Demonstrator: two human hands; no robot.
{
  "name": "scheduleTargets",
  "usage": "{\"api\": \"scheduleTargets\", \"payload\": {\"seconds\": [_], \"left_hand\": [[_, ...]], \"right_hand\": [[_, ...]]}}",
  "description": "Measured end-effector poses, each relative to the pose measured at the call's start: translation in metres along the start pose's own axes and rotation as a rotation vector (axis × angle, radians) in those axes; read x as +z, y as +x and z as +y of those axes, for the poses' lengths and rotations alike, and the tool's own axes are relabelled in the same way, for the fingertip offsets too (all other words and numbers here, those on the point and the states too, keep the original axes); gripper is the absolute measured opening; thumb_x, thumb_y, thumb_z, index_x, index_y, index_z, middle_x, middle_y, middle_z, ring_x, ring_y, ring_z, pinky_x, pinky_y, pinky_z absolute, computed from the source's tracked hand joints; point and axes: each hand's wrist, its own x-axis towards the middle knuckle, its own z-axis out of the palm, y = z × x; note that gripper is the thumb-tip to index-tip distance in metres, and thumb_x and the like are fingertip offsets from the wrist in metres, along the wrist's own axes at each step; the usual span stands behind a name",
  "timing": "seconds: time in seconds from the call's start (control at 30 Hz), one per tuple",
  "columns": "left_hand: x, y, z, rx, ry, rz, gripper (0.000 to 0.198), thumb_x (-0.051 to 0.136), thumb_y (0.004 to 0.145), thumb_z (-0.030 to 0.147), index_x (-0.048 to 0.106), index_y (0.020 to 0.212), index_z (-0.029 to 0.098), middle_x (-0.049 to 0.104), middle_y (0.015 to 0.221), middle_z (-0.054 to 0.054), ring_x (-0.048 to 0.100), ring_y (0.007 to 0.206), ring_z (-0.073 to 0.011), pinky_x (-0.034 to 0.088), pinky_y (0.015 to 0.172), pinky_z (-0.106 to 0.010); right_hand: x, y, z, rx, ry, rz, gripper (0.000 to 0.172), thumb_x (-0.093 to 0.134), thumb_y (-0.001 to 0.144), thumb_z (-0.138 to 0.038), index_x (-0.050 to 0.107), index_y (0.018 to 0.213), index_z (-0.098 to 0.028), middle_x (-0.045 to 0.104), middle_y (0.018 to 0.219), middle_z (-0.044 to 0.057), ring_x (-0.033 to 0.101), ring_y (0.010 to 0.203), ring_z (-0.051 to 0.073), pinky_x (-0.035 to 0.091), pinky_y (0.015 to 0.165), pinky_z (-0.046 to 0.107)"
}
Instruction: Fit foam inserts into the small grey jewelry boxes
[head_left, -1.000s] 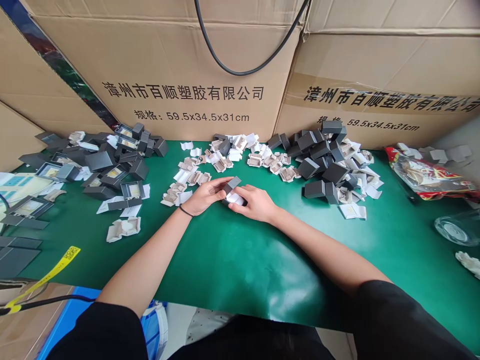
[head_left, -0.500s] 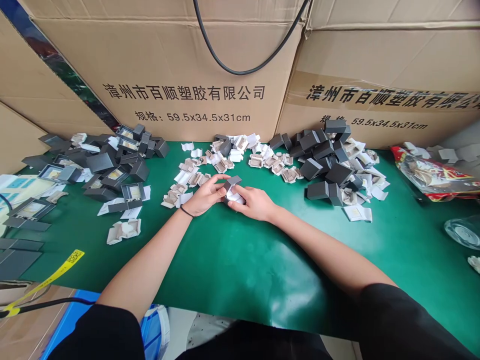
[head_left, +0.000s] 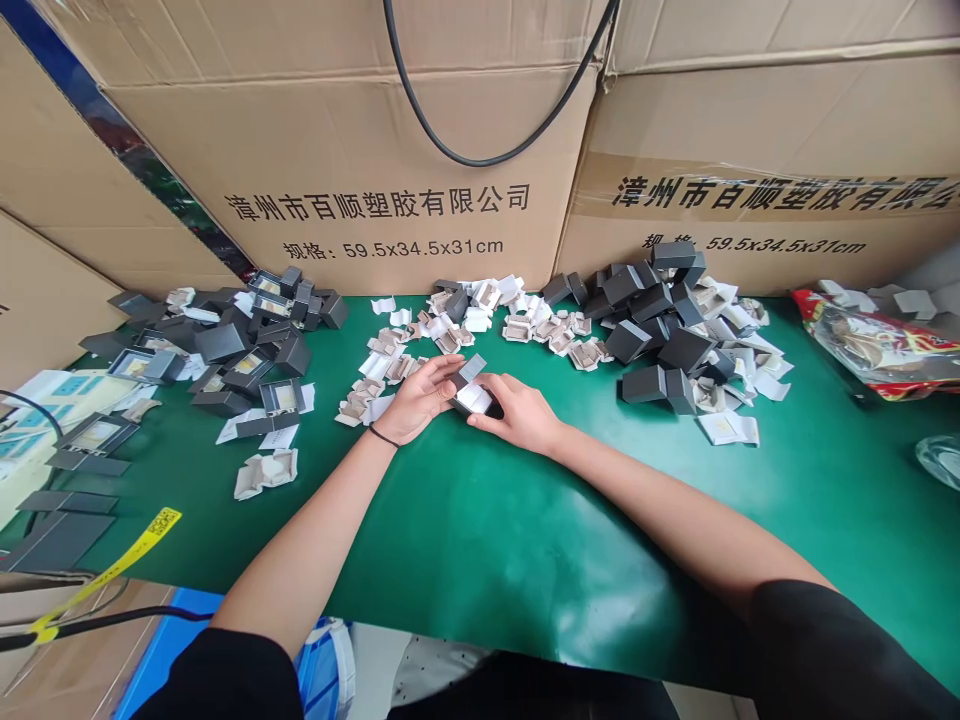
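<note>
A small dark grey hinged box [head_left: 460,405] is held between my two hands over the table, its lid [head_left: 471,370] raised. White paper or card [head_left: 474,398] shows inside it. My left hand [head_left: 416,402] is closed on the box's left side, thumb in front and fingers behind. From the right, my right hand [head_left: 521,414] grips it, with the thumb at the near edge and the fingers along the far right side. Just beyond my left hand lie crumpled white-and-grey card inserts [head_left: 367,395].
Dark boxes, several of them open [head_left: 281,400], are heaped at the left. Another pile of dark boxes [head_left: 686,350] stands at the right beside loose white papers [head_left: 727,428]. Large cartons [head_left: 360,150] line the back of the green table [head_left: 510,540]. A black cable [head_left: 480,160] hangs in front.
The box's lid now stands more upright and its white inside shows more. My right fingers have shifted toward its right side. The whole view has shifted slightly.
</note>
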Motion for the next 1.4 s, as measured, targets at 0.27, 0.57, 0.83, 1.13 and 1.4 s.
{"api": "scheduleTargets", "payload": {"seconds": [0.27,0.57,0.83,1.13,1.4], "left_hand": [[0.002,-0.003,0.001,-0.041,0.055,-0.012,0.044,0.068,0.076,0.037,0.056,0.117,0.024,0.052,0.130,-0.010,0.052,0.114,-0.0245,0.049,0.080,-0.029],[0.003,-0.001,-0.004,-0.002,0.007,-0.001,0.042,0.067,0.076,0.040,0.057,0.114,0.024,0.060,0.114,-0.008,0.057,0.099,-0.0202,0.049,0.078,-0.029],[0.007,-0.002,-0.004,-0.009,0.041,-0.005,0.040,0.069,0.076,0.034,0.058,0.112,0.020,0.059,0.115,-0.010,0.057,0.098,-0.0198,0.049,0.074,-0.027],[0.006,-0.004,-0.005,-0.006,0.018,0.019,0.043,0.071,0.073,0.035,0.057,0.111,0.020,0.059,0.111,-0.009,0.058,0.095,-0.0184,0.050,0.071,-0.025],[0.007,-0.003,-0.007,-0.012,0.006,0.047,0.042,0.074,0.069,0.035,0.056,0.103,0.018,0.063,0.092,-0.005,0.060,0.082,-0.0157,0.049,0.066,-0.025]], "right_hand": [[0.000,-0.002,-0.003,-0.014,-0.040,-0.022,0.061,0.041,0.082,-0.069,0.050,0.110,-0.015,0.060,0.085,0.008,0.056,0.079,0.020,0.036,0.058,0.027],[0.002,-0.001,0.005,-0.014,0.035,-0.035,0.073,0.048,0.071,-0.075,0.045,0.116,-0.017,0.062,0.092,0.008,0.058,0.080,0.021,0.036,0.058,0.026],[-0.006,-0.002,-0.001,-0.101,-0.013,-0.027,0.053,0.052,0.077,-0.065,0.050,0.103,-0.019,0.061,0.095,0.008,0.049,0.087,0.022,0.035,0.053,0.026],[-0.006,-0.006,-0.001,-0.035,0.063,-0.073,0.056,0.057,0.077,-0.059,0.048,0.115,-0.019,0.059,0.089,0.005,0.052,0.084,0.020,0.037,0.058,0.027],[-0.009,-0.001,-0.006,-0.069,0.064,-0.081,0.042,0.059,0.077,-0.055,0.054,0.102,-0.022,0.060,0.098,0.005,0.050,0.088,0.020,0.040,0.062,0.027]]}}
